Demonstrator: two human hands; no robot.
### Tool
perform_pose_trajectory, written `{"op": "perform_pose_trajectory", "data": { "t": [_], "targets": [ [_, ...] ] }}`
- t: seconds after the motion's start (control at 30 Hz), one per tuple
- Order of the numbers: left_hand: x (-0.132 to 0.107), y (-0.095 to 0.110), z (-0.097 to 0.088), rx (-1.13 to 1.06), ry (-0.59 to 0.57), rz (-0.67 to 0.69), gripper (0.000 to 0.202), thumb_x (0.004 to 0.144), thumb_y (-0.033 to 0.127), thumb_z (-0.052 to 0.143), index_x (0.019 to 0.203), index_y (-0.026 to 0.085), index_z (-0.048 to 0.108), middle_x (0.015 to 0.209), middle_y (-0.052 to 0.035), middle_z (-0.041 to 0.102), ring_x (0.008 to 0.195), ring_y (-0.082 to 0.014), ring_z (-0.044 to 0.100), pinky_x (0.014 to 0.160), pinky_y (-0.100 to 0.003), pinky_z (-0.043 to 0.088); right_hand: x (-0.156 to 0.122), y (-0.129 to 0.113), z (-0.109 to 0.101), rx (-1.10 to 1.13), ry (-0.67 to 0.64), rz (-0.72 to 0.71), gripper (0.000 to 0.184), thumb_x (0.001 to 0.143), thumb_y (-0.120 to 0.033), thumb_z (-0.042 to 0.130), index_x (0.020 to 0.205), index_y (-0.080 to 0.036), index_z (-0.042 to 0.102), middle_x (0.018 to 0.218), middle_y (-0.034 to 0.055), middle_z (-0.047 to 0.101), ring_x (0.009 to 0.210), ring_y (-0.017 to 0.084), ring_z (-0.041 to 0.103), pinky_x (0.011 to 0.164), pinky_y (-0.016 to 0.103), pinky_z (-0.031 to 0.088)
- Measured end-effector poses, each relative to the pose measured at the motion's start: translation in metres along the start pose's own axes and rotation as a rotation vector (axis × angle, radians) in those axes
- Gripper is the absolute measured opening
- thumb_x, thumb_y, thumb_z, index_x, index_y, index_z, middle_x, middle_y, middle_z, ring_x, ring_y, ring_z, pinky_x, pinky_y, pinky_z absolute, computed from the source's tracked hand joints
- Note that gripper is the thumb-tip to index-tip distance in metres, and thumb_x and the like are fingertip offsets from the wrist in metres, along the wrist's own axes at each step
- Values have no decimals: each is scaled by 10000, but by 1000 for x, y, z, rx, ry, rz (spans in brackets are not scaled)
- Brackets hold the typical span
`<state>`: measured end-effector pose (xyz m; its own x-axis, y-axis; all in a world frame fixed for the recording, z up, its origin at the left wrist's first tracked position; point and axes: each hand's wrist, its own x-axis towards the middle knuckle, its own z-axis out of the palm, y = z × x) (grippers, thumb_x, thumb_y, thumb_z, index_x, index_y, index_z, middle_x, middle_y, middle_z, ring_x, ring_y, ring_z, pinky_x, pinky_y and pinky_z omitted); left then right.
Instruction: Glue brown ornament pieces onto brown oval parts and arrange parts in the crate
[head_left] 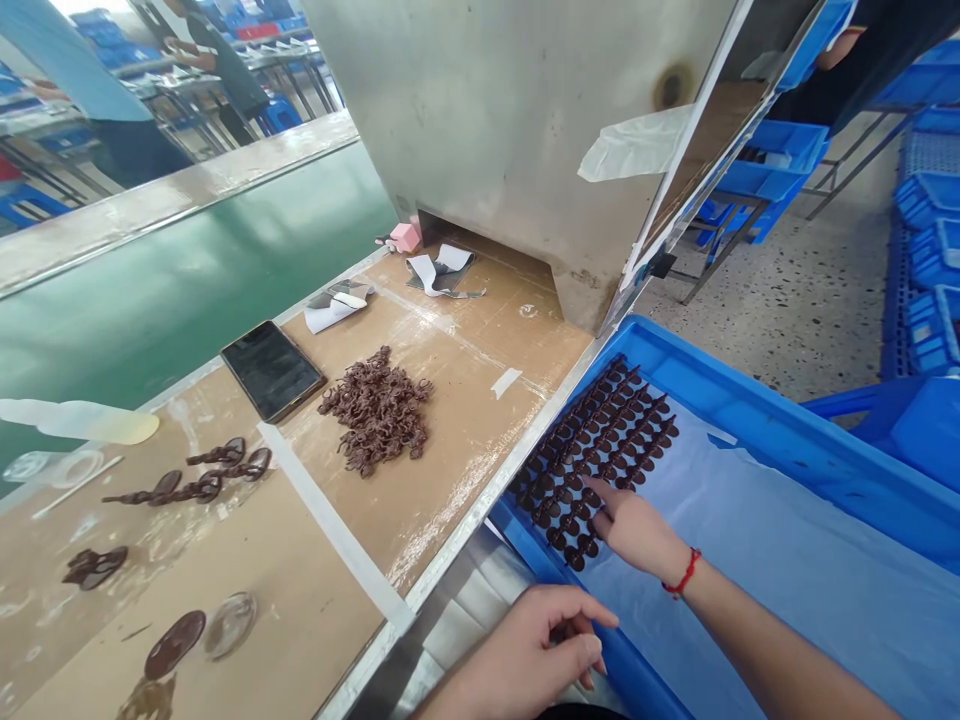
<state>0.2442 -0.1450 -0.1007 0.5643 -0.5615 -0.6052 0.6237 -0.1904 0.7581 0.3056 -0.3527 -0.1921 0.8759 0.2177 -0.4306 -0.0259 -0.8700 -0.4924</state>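
Observation:
My right hand [641,530], with a red string bracelet at the wrist, reaches over strips of small dark brown discs [600,430] in a blue tray [750,415]. Its index finger and thumb are apart, their tips at the nearest strips. Whether they press on a disc I cannot tell. The strips lie side by side in the tray's left end, on a pale sheet [757,560]. Near the tray's closest edge hovers my left hand [551,635], its index finger stretched out and the other fingers loosely bent. Nothing shows in it.
On the brown worktop beside me lie a pile of dark brown pieces [379,412], a phone [272,370], loose brown parts [202,480] and a squeeze bottle [97,421]. A metal housing [517,120] stands behind. Beyond a green belt [225,270] people work at benches.

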Motion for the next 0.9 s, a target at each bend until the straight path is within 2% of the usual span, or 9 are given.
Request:
{"op": "perform_pose_trajectory", "data": {
  "t": [0.23, 0.5, 0.7, 0.9],
  "targets": [
    [-2, 0, 0, 0, 38, -15, 279, 815, 197, 591, 1061, 145, 712, 759, -14, 642, 662, -150, 626, 701, -275, 491, 11, 12, -3, -32, 32, 73, 225, 1039, -264, 647, 1228, -147, 610, 1139, 79, 627, 989, 245, 642, 898, 444, 550],
    [-1, 2, 0, 4, 42, -40, 273, 819, 211, 592, 1058, 139, 702, 758, -15, 640, 666, -151, 616, 709, -282, 492, 19, 16, -2, -13, 47, 85, 299, 1039, -271, 650, 1308, -166, 570, 1217, 95, 595, 1012, 251, 634, 885, 437, 564],
    [-1, 1, 2, -22, 48, -26, 280, 808, 214, 596, 1057, 126, 690, 767, -19, 641, 656, -147, 600, 717, -293, 492, 21, 17, -14, -13, 73, 101, 267, 1047, -274, 638, 1283, -161, 583, 1143, 80, 622, 946, 232, 652, 857, 418, 573],
    [0, 1, 1, -25, 50, -14, 281, 799, 219, 601, 1050, 125, 688, 758, -17, 638, 660, -150, 601, 723, -299, 488, 32, 32, -30, -28, 111, 184, 268, 1046, -288, 638, 1275, -158, 586, 1161, 85, 614, 977, 242, 643, 872, 430, 566]
  ]
}}
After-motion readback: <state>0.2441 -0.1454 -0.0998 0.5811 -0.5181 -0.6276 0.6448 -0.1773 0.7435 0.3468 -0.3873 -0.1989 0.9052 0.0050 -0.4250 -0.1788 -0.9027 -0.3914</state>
